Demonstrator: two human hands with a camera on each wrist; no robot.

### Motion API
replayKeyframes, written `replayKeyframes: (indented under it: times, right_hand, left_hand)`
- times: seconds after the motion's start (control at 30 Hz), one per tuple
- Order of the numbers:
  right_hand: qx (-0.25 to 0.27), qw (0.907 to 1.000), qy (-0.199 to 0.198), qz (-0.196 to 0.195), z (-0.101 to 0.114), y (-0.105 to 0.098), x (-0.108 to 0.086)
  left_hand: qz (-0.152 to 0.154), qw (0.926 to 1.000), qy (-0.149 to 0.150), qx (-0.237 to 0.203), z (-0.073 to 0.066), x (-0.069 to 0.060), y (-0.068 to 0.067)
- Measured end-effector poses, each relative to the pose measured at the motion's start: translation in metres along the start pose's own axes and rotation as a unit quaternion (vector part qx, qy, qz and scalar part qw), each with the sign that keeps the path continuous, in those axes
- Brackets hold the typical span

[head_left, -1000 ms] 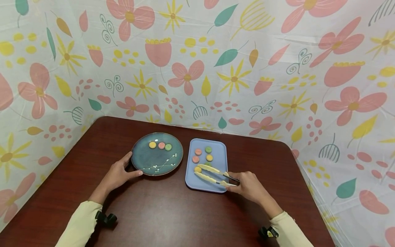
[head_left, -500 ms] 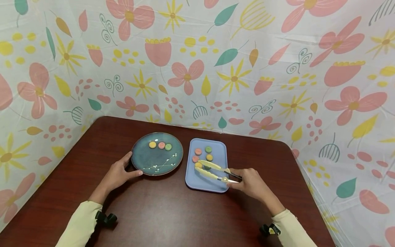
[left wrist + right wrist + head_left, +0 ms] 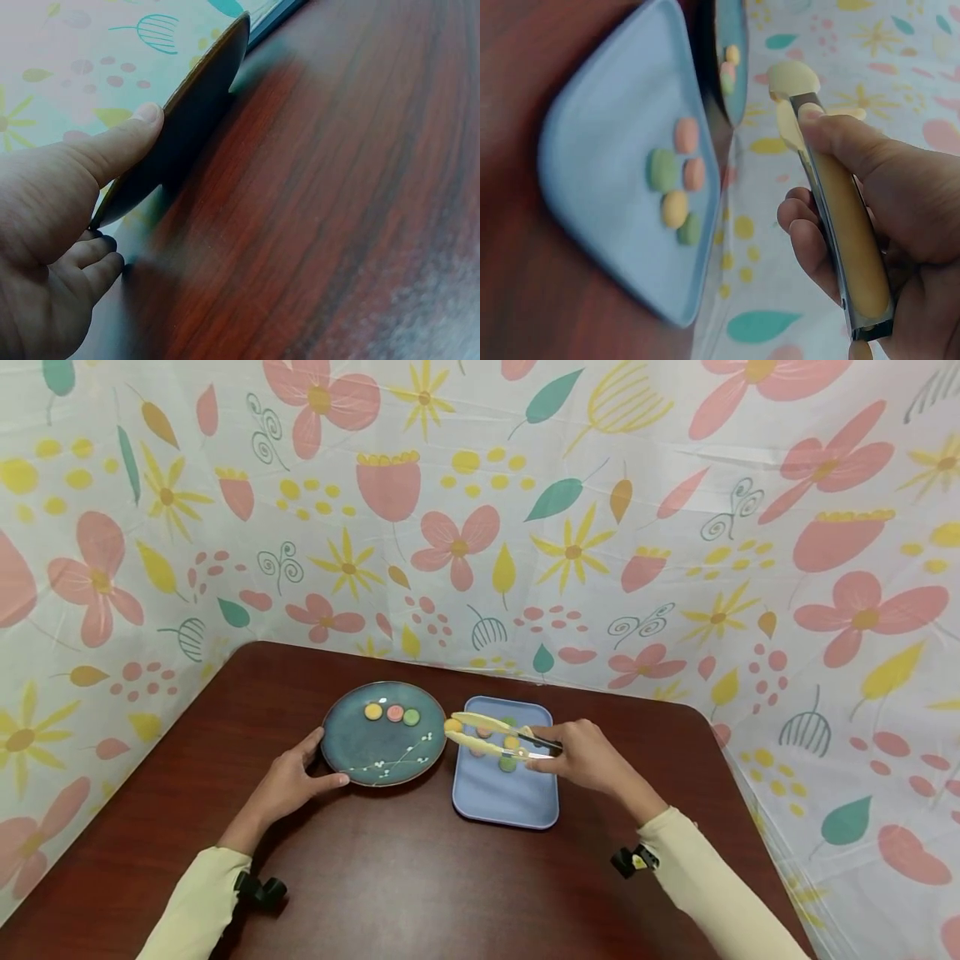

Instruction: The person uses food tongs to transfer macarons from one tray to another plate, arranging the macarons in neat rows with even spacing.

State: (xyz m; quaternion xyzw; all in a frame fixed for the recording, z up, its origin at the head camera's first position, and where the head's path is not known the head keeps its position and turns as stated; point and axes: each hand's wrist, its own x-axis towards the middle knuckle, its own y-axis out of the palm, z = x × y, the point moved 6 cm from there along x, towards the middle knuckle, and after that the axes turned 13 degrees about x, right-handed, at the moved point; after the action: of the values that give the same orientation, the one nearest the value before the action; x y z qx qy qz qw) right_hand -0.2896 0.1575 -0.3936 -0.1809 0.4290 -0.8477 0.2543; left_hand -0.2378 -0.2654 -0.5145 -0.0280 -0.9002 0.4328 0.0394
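In the head view, my left hand (image 3: 288, 783) holds the rim of a round blue-green plate (image 3: 352, 747), its thumb on the near edge and fingers at the left side. My right hand (image 3: 588, 756) grips metal tongs (image 3: 487, 747) with cream tips. Between those tips a yellow macaron (image 3: 453, 725) is pinched, above the gap between plate and tray. A yellow macaron (image 3: 373, 712), a pink macaron (image 3: 395, 713) and a green macaron (image 3: 412, 717) lie in a row on the plate. The right wrist view shows several pink, green and yellow macarons on the blue tray (image 3: 592, 150).
The plate and the tray stand side by side on a dark brown wooden table (image 3: 390, 877). Behind the table hangs a white cloth (image 3: 465, 635) printed with flowers and leaves. Black wrist cameras sit at both sleeves.
The tongs have lifted the yellow macaron off the tray and carried it up and left to the plate's right edge. My left hand has stayed at the plate.
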Motion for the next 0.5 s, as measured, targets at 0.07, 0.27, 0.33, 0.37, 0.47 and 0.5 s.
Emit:
replayKeyframes:
  times: [0.07,0.27,0.33,0.37,0.47,0.5]
  right_hand:
    - [-0.002,0.9999,-0.013,0.005,0.007,0.002,0.013]
    - [0.015,0.9982,-0.052,0.028,0.023,0.016,0.048]
    - [0.024,0.9971,-0.061,0.04,0.027,0.022,0.058]
    - [0.026,0.9965,-0.067,0.043,0.03,0.025,0.062]
    - [0.025,0.9953,-0.078,0.051,0.036,0.034,0.074]
    - [0.027,0.9954,-0.075,0.054,0.037,0.037,0.078]
  left_hand:
    - [-0.002,1.0,0.0,-0.001,0.0,0.0,0.0]
    - [-0.005,1.0,-0.002,-0.001,0.001,0.0,0.0]
    - [-0.005,1.0,-0.003,0.001,0.001,0.0,0.001]
    - [-0.006,1.0,-0.002,0.001,0.001,0.0,0.001]
    - [-0.009,1.0,-0.002,0.002,0.001,0.0,0.0]
    - [-0.01,0.9999,-0.001,0.003,0.001,0.0,0.0]
